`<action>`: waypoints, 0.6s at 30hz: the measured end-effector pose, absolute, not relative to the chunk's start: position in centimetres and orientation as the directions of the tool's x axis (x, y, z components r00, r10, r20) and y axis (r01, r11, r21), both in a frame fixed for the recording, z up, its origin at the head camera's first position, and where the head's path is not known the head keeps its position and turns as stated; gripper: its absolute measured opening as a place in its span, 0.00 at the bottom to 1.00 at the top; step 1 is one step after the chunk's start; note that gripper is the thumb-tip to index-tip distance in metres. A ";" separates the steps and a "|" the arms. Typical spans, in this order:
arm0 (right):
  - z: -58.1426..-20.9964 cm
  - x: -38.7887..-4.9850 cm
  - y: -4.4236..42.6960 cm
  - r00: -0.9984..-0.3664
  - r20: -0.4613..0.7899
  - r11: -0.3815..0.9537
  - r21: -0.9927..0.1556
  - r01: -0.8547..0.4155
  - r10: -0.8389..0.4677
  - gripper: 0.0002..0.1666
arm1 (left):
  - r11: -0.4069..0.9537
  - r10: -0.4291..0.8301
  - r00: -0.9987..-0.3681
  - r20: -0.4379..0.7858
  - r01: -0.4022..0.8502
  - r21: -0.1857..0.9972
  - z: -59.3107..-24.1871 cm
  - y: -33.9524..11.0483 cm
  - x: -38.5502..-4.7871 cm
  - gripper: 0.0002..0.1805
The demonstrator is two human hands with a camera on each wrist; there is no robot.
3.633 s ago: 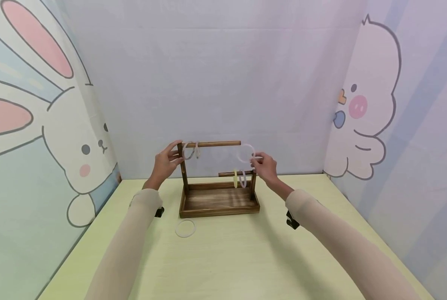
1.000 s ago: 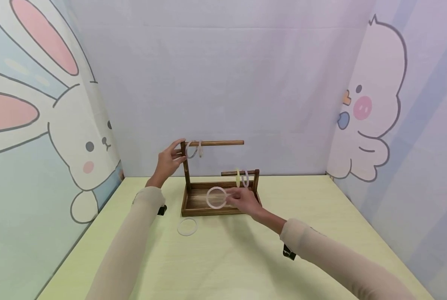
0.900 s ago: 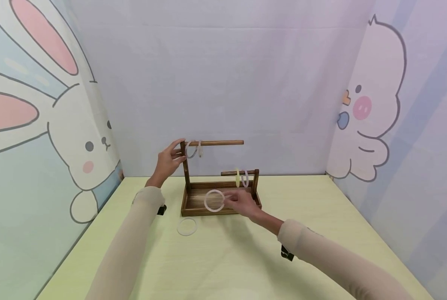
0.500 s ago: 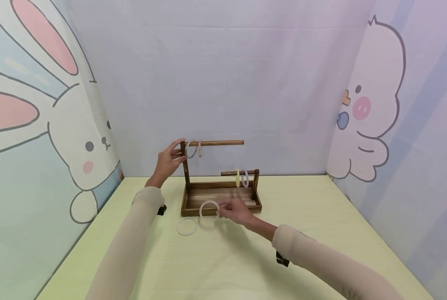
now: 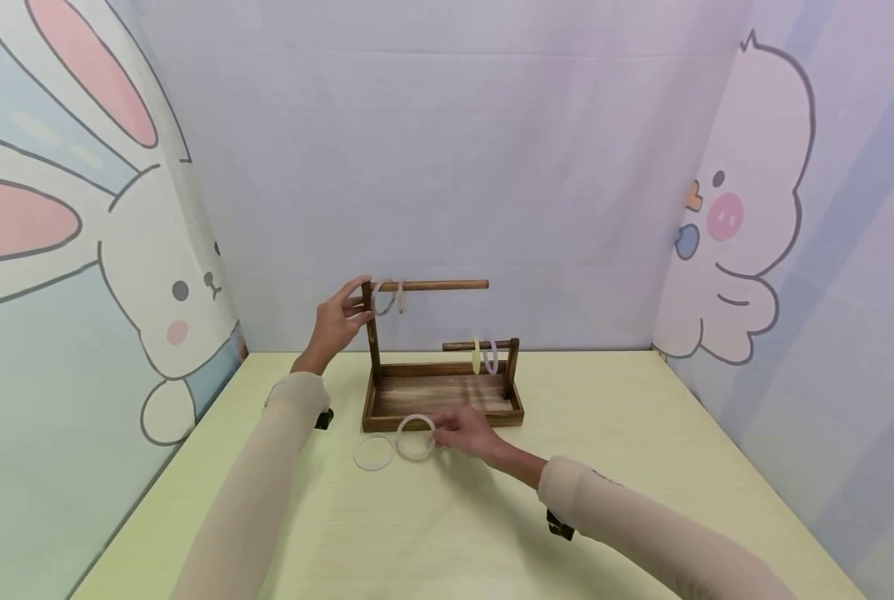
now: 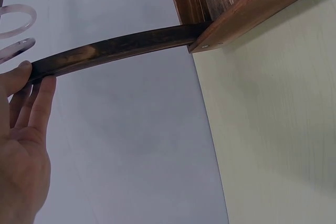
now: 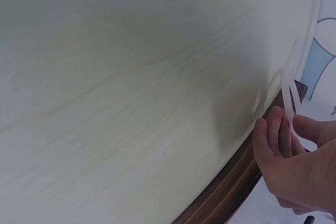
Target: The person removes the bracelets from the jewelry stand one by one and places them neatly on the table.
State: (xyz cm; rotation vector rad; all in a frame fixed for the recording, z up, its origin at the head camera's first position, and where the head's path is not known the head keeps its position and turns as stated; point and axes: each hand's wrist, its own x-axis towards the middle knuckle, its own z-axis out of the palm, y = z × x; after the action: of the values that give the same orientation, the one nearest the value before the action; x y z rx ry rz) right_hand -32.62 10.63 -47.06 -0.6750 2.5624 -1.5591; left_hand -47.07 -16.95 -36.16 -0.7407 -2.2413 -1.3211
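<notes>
My right hand (image 5: 467, 432) pinches a whitish bangle (image 5: 415, 417) by its right side, low over the front of the tray, tilted. In the right wrist view, thumb and fingers hold this bangle (image 7: 287, 95) nearly edge-on. A second white bangle (image 5: 374, 470) lies flat on the table just left of it; whether the two touch I cannot tell. My left hand (image 5: 334, 323) grips the top of the tall post (image 5: 373, 342) of a dark wooden bangle stand; the left wrist view shows thumb and fingers around that post (image 6: 121, 47).
Two pale bangles (image 5: 401, 298) hang on the upper bar (image 5: 447, 286) near the post. A yellow bangle (image 5: 476, 357) and a lilac bangle (image 5: 494, 358) hang on the lower bar. The stand's rimmed tray (image 5: 447, 422) rests on the table (image 5: 387, 533), before a back wall (image 5: 447, 167).
My right hand has carried the bangle from beside the upper bar's free end down and left, to just above or at the table before the tray. My left hand keeps its grip on the post.
</notes>
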 end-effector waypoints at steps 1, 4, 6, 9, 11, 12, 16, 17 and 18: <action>-47.1 -32.6 10.6 -0.902 0.164 0.387 -0.862 -0.328 -0.398 0.16 | 0.401 0.226 -0.763 0.605 0.639 0.656 -36.2 -16.9 -47.1 0.39; -47.4 -32.7 10.6 -0.901 0.171 0.378 -0.864 -0.332 -0.400 0.16 | 0.398 0.223 -0.765 0.604 0.637 0.660 -36.2 -16.9 -47.1 0.39; -47.5 -32.7 10.6 -0.899 0.177 0.373 -0.865 -0.336 -0.400 0.15 | 0.400 0.220 -0.766 0.604 0.635 0.661 -36.2 -16.9 -47.1 0.39; -47.6 -32.7 10.6 -0.901 0.181 0.368 -0.867 -0.335 -0.395 0.14 | 0.407 0.218 -0.765 0.606 0.635 0.656 -36.2 -16.9 -47.1 0.39; -47.7 -32.7 10.5 -0.904 0.182 0.384 -0.859 -0.337 -0.386 0.14 | 0.408 0.219 -0.764 0.607 0.637 0.654 -36.3 -16.9 -47.1 0.39; -47.7 -32.7 10.5 -0.905 0.185 0.392 -0.854 -0.341 -0.384 0.14 | 0.407 0.219 -0.764 0.607 0.636 0.655 -36.3 -16.9 -47.1 0.39; -47.8 -32.7 10.5 -0.904 0.190 0.416 -0.838 -0.352 -0.382 0.14 | 0.394 0.222 -0.766 0.603 0.636 0.663 -36.3 -16.8 -47.2 0.39; -47.8 -32.7 10.5 -0.903 0.191 0.417 -0.837 -0.355 -0.384 0.14 | 0.393 0.221 -0.767 0.602 0.635 0.665 -36.3 -16.9 -47.2 0.39; -47.8 -32.7 10.6 -0.901 0.194 0.415 -0.836 -0.359 -0.387 0.14 | 0.392 0.220 -0.768 0.601 0.634 0.667 -36.3 -16.9 -47.2 0.39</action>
State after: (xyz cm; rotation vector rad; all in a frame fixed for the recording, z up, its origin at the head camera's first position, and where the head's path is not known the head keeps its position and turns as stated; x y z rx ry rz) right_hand -32.72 10.55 -47.78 -0.6903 2.6179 -1.5353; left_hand -47.19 -16.86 -36.30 -0.7350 -2.2370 -1.3424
